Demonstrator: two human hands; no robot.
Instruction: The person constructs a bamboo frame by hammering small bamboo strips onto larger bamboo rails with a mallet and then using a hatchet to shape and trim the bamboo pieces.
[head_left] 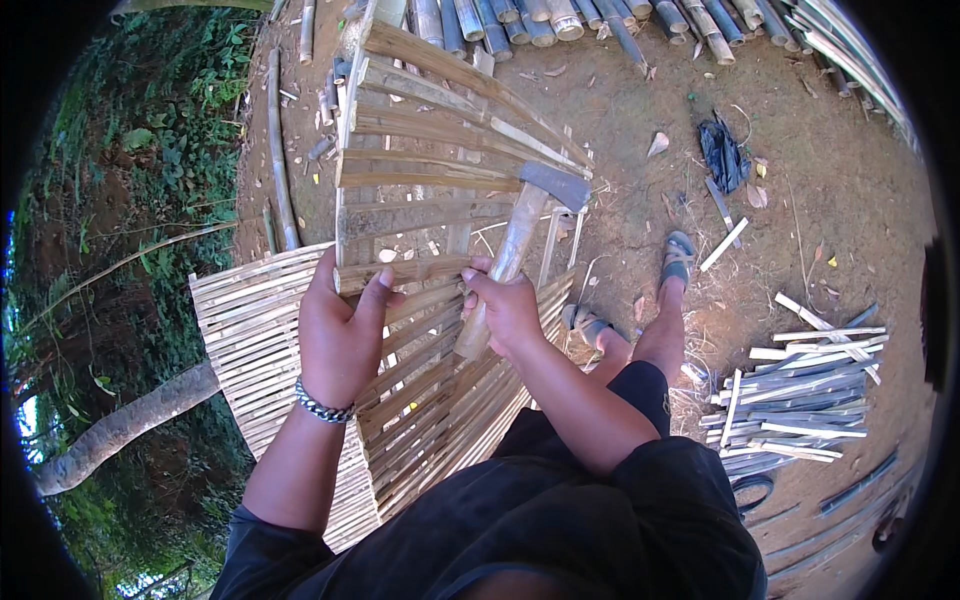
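My left hand (343, 335), a chain bracelet on its wrist, closes round the left end of a bamboo slat (430, 268), thumb on the near side. That slat lies across a frame of spaced bamboo slats (430, 125). My right hand (503, 308) grips the wooden handle of a hatchet (515, 235), its thumb and fingertips close to the same slat. The grey hatchet head (556, 186) points away from me over the frame's right edge. Below my hands the slats sit closer together. A panel of narrow slats (262, 345) spreads out beyond my left forearm.
Cut bamboo poles (540, 25) line the far edge. On the right are a heap of split bamboo strips (800, 400), a black plastic bag (722, 155) and a long blade (722, 212). A tree trunk (130, 425) and greenery flank the left. My sandalled feet (678, 255) stand right of the frame.
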